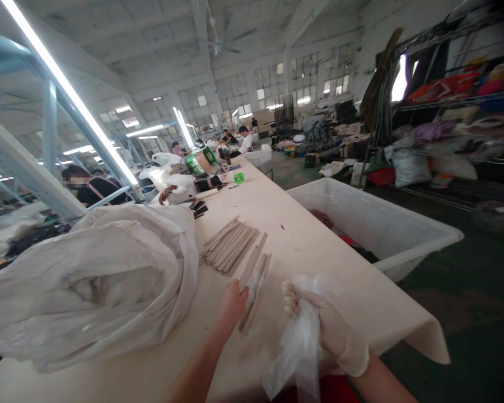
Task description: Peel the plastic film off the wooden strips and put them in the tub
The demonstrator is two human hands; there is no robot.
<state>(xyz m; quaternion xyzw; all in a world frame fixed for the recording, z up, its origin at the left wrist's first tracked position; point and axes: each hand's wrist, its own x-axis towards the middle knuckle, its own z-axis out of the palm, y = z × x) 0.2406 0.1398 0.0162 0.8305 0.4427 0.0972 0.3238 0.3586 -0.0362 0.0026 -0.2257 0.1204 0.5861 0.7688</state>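
Observation:
My left hand (232, 305), bare, is closed around the near end of a grey-beige flat strip (254, 258). Just right of that strip lie a few thinner strips (260, 285), blurred, on the cream-covered table (218, 358). Beyond my left hand rests a flat bundle of similar strips (231, 245), side by side. My right hand (325, 322) wears a whitish glove, and its fingers are wrapped round a crumpled transparent plastic bag (296, 350) that hangs down toward the table's near edge. What the strips are made of I cannot tell.
A large white cloth sack (151, 268) slumps on the table's left. Right of the table stands a white plastic bin (378, 224) with dark and red material inside. Farther along sit plastic bags (180, 187) and a small green box (238, 177). Several people work in the background.

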